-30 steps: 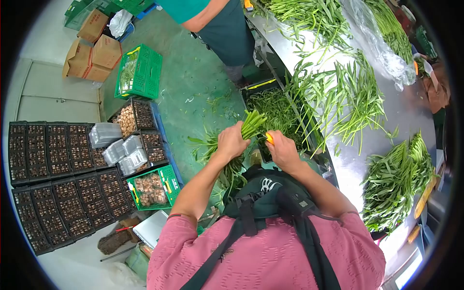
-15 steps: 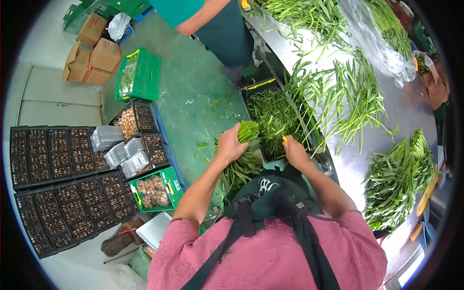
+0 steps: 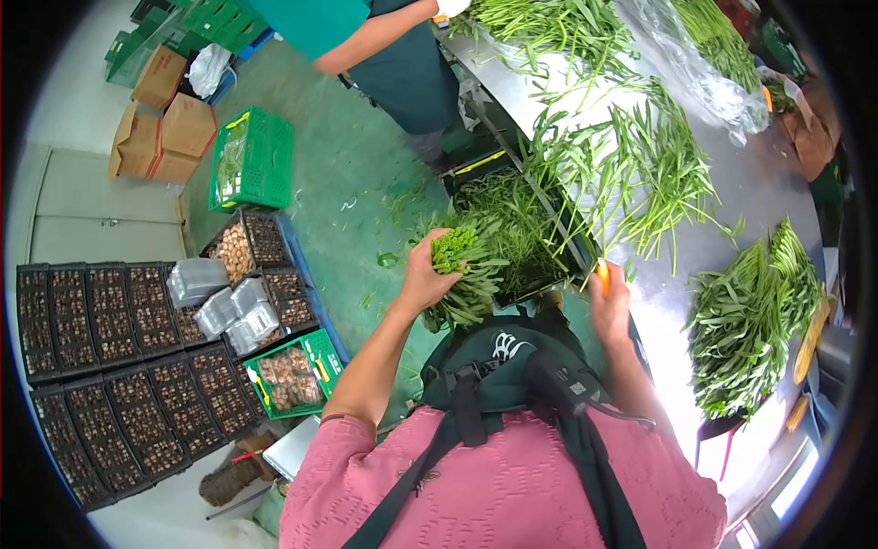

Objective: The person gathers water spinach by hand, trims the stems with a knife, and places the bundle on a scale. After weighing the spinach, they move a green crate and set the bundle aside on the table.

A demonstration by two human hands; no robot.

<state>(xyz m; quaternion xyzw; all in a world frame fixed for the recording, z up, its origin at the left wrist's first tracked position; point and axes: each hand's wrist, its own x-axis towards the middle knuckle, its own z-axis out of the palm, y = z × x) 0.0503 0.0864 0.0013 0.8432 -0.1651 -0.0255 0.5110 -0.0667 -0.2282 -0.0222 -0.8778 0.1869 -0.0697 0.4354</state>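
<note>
My left hand (image 3: 426,276) is wrapped round a thick bunch of long-leaved greens (image 3: 468,253), its pale green stem ends facing up and the leaves hanging below. To the right, near the table's edge, my right hand (image 3: 612,311) is closed round a small tool with an orange handle (image 3: 603,276); its working end is not clear enough to name. Just beyond both hands, on the floor, is a dark crate (image 3: 485,165) heaped with loose green trimmings (image 3: 512,220).
Along my right runs a steel table (image 3: 658,302) with loose stems (image 3: 640,174) and a large leafy pile (image 3: 754,320). A co-worker (image 3: 402,73) stands ahead. Leftward are a green crate (image 3: 265,160), cardboard boxes (image 3: 155,142) and stacked black crates (image 3: 101,366).
My right hand has moved right with the orange-handled tool, away from the bunch and crate. The bunch in my left hand has shifted slightly, with its stem ends turned more towards me.
</note>
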